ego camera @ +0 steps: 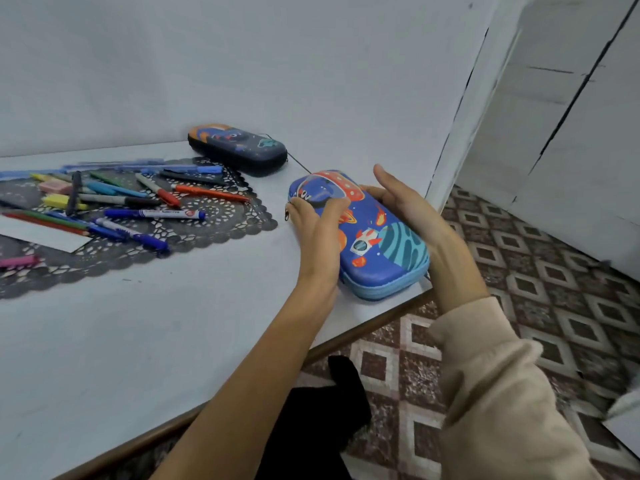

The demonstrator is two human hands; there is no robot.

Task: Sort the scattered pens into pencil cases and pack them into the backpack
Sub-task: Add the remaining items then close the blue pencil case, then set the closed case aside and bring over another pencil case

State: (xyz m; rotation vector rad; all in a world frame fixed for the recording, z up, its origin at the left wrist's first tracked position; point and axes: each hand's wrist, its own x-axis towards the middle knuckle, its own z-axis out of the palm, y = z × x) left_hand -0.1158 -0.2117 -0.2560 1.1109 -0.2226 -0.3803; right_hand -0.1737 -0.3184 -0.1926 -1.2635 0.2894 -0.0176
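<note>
Your left fingers point(330, 204) curled over the blue rocket pencil case point(377, 244), thumb by its zip pull point(286, 215), likely to open it. Your right hand point(408, 206) lay flat against its other side to steady it. The scattered pens point(152, 214) lay left of your fingers.

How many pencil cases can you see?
2. The blue pencil case lies near the corner of the table, between the left hand and the right hand. The dark pencil case sits farther back by the wall. More could be hidden beyond the picture's left edge.
</note>
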